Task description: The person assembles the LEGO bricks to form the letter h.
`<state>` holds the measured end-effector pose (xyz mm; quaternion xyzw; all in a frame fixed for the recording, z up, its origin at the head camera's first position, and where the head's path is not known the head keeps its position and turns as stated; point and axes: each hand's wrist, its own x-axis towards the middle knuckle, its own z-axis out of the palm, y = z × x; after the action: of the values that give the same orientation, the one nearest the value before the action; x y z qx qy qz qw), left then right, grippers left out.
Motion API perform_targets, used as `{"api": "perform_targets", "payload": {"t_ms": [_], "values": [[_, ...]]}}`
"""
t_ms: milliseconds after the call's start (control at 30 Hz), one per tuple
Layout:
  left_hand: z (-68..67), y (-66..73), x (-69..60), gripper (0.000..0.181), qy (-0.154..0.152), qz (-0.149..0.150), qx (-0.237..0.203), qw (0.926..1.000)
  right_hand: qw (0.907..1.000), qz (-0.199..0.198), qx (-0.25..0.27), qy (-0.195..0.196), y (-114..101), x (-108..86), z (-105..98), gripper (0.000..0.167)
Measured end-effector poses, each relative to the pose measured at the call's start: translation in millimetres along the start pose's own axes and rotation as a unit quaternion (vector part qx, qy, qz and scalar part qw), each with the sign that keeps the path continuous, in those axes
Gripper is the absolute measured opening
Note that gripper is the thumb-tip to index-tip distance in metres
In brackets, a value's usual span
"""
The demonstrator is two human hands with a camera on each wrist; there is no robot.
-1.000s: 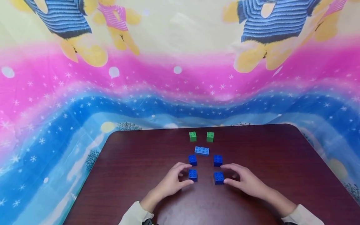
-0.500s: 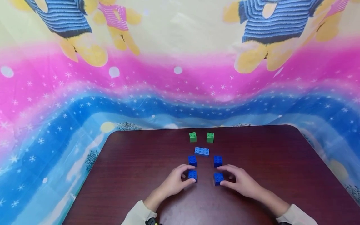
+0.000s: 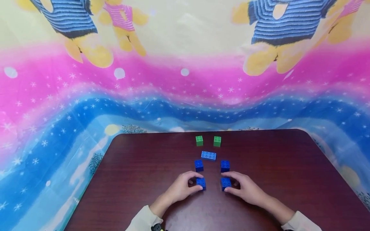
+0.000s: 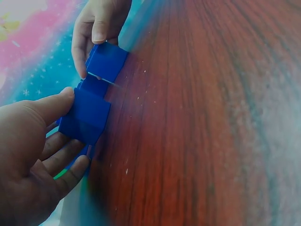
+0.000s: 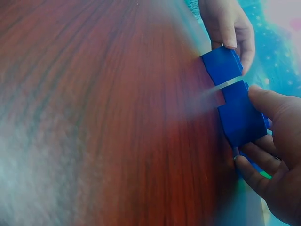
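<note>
My left hand (image 3: 183, 188) pinched the near-left dark-blue four-stud brick (image 3: 200, 184), my right hand (image 3: 248, 189) the near-right dark-blue four-stud brick (image 3: 225, 184), thumbs near, forefingers far, presumably leaving their facing sides free; the light-blue eight-stud brick (image 3: 208, 156) lay farther off.

Exact rm type unclear; looks like a screened-off indoor spot. Snowflake-print cloth (image 3: 162, 83) fills upper half of frame, w/ dk wood-grain worktop (image 3: 130, 170) at btm ctr.

a dark table (image 3: 130, 166) bears two green bricks (image 3: 199, 141) and five blue bricks (image 3: 208, 156) (one paler).
</note>
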<state>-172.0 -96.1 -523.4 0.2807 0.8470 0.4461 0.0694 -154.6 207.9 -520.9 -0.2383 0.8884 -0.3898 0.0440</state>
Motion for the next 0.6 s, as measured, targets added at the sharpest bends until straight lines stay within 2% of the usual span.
{"api": "perform_targets", "payload": {"t_ms": [167, 300, 400, 600], "values": [[2.1, -0.1, 1.0, 0.033, -0.003, -0.005, -0.002, 1.0000, 0.9999, 0.008, -0.001, -0.008, 0.7, 0.8, 1.2, 0.050], [2.9, -1.6, 0.1, 0.036, -0.002, -0.010, -0.020, 0.9997, 0.9999, 0.014, -0.003, -0.008, 2.0, 0.9, 1.9, 0.049], [3.8, -3.8, -1.8, 0.037, 0.005, -0.009, -0.034, 0.9994, 0.9998, 0.017, -0.002, -0.005, 3.4, 0.8, 2.1, 0.047], [7.5, -6.5, -2.8, 0.034, 0.023, -0.003, -0.033, 0.9992, 0.9999, 0.014, -0.002, 0.001, 6.1, 0.5, 2.2, 0.044]]}}
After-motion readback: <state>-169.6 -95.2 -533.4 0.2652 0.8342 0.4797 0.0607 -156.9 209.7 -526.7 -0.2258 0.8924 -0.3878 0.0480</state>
